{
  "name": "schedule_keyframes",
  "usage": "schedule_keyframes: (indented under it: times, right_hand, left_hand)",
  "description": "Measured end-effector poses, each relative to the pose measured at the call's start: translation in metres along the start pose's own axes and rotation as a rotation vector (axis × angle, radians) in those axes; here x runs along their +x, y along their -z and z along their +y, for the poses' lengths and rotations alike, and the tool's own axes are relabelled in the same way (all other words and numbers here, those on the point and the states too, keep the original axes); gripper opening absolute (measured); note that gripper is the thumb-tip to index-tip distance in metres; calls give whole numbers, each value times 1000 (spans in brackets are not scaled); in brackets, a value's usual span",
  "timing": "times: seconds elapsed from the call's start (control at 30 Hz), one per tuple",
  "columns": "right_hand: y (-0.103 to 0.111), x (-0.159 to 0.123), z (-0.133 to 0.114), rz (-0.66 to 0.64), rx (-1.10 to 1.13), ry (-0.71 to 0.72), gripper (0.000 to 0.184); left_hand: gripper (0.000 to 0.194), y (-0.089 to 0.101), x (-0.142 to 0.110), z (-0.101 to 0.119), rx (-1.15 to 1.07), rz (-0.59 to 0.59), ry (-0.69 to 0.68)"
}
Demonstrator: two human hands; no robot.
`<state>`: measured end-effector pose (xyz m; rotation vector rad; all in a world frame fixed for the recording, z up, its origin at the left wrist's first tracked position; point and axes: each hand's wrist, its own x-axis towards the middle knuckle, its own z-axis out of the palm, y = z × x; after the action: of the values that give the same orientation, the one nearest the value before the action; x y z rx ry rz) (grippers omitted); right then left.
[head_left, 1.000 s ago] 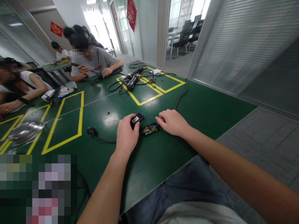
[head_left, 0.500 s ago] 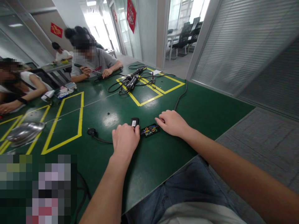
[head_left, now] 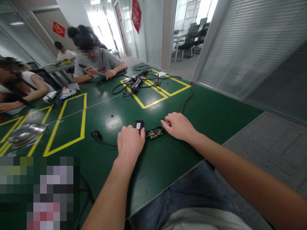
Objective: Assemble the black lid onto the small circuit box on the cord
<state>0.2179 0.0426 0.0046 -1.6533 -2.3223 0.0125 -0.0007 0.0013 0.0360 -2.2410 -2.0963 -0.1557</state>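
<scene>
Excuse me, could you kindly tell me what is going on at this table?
The person's left hand holds a black piece with a white label. Beside it, an open black case lies on the green table, its electronic parts exposed. The right hand is at the case's right end; whether it grips anything is hidden. A black plug lies to the left. Farther along, a co-worker holds a thin tool.

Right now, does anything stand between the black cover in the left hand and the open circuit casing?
No loose object visibly does; only the thumb of the left hand appears between the black cover and the open casing.
</scene>
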Motion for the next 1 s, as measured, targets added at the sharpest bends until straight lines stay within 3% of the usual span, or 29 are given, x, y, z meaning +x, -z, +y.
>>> schedule_keyframes:
  times: [0.17, 0.37, 0.53, 0.6, 0.7, 0.83, 1.0]
  right_hand:
    - [-2, 2, 0, -22, 4, 5, 44]
    - [-1, 2, 1, -32, 1, 16, 44]
    - [1, 1, 0, -43, -14, 27, 47]
    - [1, 1, -1, -47, -21, 26, 47]
    - [1, 1, -3, -52, -33, 20, 47]
    - [1, 1, -4, -61, -52, 16, 46]
    - [2, 1, -4, -72, -64, 14, 43]
  left_hand:
    - [55, -10, 0, -3, 10, 20, -19]
    - [28, -19, 3, -11, -147, 254, 44]
    - [28, -19, 6, -13, -319, 154, 92]
    - [31, -16, 5, -11, -379, 186, 39]
    - [38, -12, 2, -7, -483, 259, -187]
    - [37, -11, -1, -6, -499, 116, -510]
    - [32, -13, -1, -6, -508, 67, -493]
